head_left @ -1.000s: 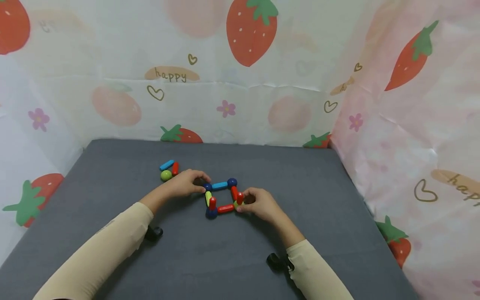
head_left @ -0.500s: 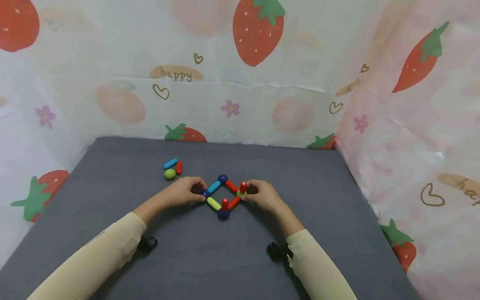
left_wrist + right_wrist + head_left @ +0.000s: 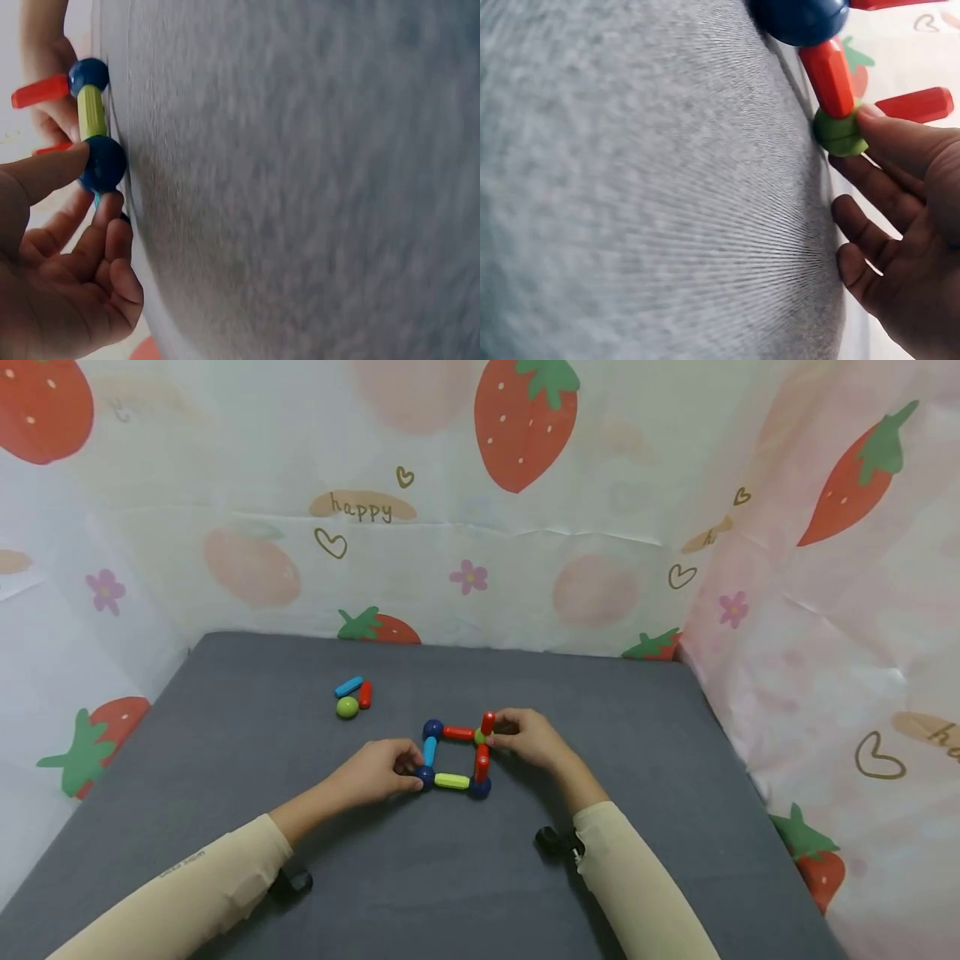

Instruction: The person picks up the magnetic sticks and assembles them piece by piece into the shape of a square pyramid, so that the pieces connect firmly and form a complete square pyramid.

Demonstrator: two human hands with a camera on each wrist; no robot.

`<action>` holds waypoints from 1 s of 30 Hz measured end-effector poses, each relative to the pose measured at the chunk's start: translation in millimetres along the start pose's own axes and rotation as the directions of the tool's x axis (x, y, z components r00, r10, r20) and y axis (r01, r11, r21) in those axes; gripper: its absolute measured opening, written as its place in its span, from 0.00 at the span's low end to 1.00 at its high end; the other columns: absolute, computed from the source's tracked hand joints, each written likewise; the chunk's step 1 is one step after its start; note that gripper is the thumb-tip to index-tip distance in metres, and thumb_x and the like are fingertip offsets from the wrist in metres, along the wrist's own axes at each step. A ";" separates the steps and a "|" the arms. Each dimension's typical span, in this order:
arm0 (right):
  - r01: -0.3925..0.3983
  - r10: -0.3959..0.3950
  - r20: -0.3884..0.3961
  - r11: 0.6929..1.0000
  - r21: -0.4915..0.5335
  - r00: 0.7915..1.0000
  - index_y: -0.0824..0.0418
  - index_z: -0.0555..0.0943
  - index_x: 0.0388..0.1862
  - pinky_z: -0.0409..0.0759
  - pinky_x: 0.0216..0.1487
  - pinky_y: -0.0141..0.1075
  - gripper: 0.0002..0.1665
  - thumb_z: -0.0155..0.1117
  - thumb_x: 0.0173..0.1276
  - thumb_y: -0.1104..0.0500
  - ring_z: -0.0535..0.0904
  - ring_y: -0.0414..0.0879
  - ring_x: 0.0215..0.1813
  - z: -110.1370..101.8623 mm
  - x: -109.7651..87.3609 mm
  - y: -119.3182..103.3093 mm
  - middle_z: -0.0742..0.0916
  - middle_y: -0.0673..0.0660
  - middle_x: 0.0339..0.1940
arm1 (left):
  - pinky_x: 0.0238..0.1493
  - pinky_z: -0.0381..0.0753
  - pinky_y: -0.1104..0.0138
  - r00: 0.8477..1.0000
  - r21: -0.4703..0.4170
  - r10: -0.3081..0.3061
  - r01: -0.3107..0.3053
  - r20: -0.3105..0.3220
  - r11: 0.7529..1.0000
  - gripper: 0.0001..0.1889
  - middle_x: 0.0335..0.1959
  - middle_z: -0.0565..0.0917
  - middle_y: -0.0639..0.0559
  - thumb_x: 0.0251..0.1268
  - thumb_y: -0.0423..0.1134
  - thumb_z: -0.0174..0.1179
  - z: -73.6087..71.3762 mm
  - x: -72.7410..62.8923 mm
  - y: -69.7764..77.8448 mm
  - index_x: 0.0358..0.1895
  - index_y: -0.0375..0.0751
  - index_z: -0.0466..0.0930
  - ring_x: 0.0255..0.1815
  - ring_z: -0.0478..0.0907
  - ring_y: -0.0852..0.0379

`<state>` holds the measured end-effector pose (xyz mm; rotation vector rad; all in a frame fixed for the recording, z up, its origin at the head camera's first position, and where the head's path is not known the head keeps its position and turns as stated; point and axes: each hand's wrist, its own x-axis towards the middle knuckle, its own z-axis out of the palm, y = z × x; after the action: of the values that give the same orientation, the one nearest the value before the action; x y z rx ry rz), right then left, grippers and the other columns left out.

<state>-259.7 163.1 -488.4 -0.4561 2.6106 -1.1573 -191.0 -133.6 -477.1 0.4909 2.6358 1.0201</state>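
My left grip [image 3: 386,768] pinches a blue ball [image 3: 103,165], my right grip [image 3: 531,737] a green ball [image 3: 840,135]; uneven pulling could detach rods [image 3: 452,782].

In front of you, a table [image 3: 405,885] spreads its dark grey top, woven-looking in the wrist views. Around its middle sits a four-sided frame [image 3: 442,781] with dark blue balls [image 3: 432,729] at its two left corners and near right corner, and a green ball [image 3: 838,136] at the far right. A blue rod [image 3: 430,752] makes its left side, a yellow-green rod [image 3: 454,782] the side nearest you, red rods [image 3: 459,733] the other two. Farther from you, to the left, lie a slanted blue stick [image 3: 348,687], a red stick [image 3: 365,695] by its right end and, nearer you, a lime ball [image 3: 347,707].
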 end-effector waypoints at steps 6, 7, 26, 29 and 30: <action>-0.009 0.009 -0.005 1.000 0.022 1.000 0.49 0.86 0.53 0.81 0.41 0.39 0.14 0.72 0.70 0.51 0.82 0.45 0.43 0.9 -1.3 -2.1 0.89 0.51 0.51 | 0.46 0.81 0.61 1.000 -0.002 -0.013 0.013 -0.009 1.000 0.12 0.37 0.84 0.58 0.62 0.42 0.74 4.5 -2.4 5.5 0.44 0.48 0.83 0.40 0.78 0.60; -0.012 0.012 -0.006 1.000 0.025 1.000 0.49 0.87 0.53 0.81 0.41 0.39 0.14 0.72 0.70 0.51 0.82 0.45 0.42 1.1 -1.4 -2.6 0.89 0.50 0.51 | 0.46 0.81 0.61 1.000 -0.004 -0.012 0.012 -0.009 1.000 0.12 0.37 0.84 0.57 0.62 0.42 0.74 4.8 -2.8 6.1 0.44 0.48 0.83 0.39 0.78 0.60; -0.049 0.049 -0.023 0.999 0.014 0.999 0.50 0.87 0.53 0.82 0.49 0.42 0.14 0.72 0.70 0.52 0.83 0.46 0.51 3.8 -1.8 -3.5 0.89 0.50 0.53 | 0.45 0.81 0.62 0.994 -0.041 0.069 -0.066 0.084 0.997 0.11 0.44 0.86 0.59 0.68 0.41 0.69 -9.5 -8.1 -1.4 0.51 0.50 0.84 0.43 0.80 0.59; -0.049 0.050 -0.029 0.999 0.014 0.998 0.50 0.87 0.53 0.82 0.51 0.42 0.15 0.72 0.70 0.51 0.83 0.46 0.52 3.5 -0.8 -3.3 0.89 0.50 0.54 | 0.43 0.81 0.63 0.993 -0.025 0.088 -0.086 0.083 0.996 0.12 0.47 0.86 0.58 0.69 0.42 0.68 -20.0 -8.4 -2.7 0.53 0.49 0.84 0.44 0.80 0.59; -0.051 0.051 -0.027 0.999 0.018 0.998 0.50 0.87 0.53 0.82 0.51 0.42 0.15 0.72 0.70 0.51 0.83 0.46 0.52 3.5 -0.5 -3.1 0.89 0.50 0.53 | 0.43 0.81 0.63 0.992 -0.014 0.096 -0.095 0.077 0.995 0.12 0.48 0.86 0.57 0.70 0.42 0.68 -24.4 -8.4 -3.1 0.54 0.47 0.84 0.44 0.80 0.59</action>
<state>-257.5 158.9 -488.4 -0.3704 2.6179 -1.1765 -193.0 -153.7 -460.7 0.6467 2.5585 1.0208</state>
